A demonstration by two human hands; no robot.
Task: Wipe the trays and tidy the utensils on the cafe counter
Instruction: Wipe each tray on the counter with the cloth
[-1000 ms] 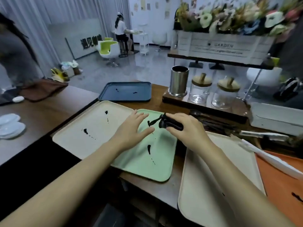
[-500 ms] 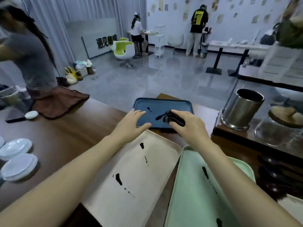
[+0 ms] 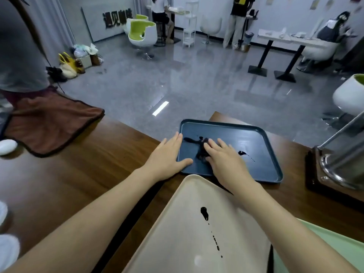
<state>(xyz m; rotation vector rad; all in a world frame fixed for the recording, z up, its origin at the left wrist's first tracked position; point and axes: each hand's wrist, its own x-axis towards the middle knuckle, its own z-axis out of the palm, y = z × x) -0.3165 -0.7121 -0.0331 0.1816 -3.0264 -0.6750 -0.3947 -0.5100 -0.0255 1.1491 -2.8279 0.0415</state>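
Note:
A dark blue tray (image 3: 248, 138) lies at the far edge of the wooden counter (image 3: 88, 164). My left hand (image 3: 167, 156) rests flat on its left rim, fingers straight. My right hand (image 3: 224, 162) lies on the tray and presses a dark cloth (image 3: 201, 150) under flat fingers; the thumb is hidden. A dark smear runs from the cloth toward the tray's far left, and a dark stain (image 3: 241, 153) sits right of my right hand. In front lies a cream tray (image 3: 177, 233) with a dark drip stain (image 3: 204, 212). A green tray (image 3: 325, 245) shows at bottom right.
A brown towel (image 3: 49, 123) hangs over the counter's far left, near a standing person (image 3: 19, 46). White plates (image 3: 7, 251) sit at the left edge. A steel cylinder (image 3: 346, 170) stands on a dark wooden stand at right. Beyond the counter, chairs, tables and several people.
My view swung left from the green tray to the blue one. My right hand brought the cloth down onto the blue tray; my left hand moved from the cream tray to the blue tray's rim.

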